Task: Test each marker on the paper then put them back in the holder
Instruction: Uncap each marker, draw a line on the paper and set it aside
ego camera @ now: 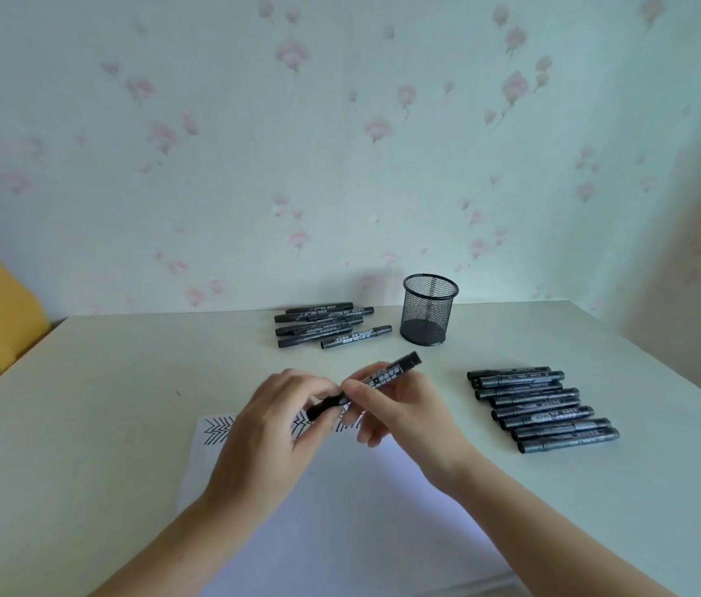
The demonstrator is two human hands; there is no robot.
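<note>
A: On the pale table [125, 381], your left hand [271, 428] and right hand [396, 407] pinched one black cylindrical plastic marker [383, 374] between them, above the paper [340, 489].

B: You probably needed a straight cap pull.

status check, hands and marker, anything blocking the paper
Both hands, left and right, grip one black marker above the paper. Mesh holder looks empty. Marker piles lie off the sheet; nothing blocks it.

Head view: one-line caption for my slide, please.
Both hands grip one black marker above scribbled paper.
</note>
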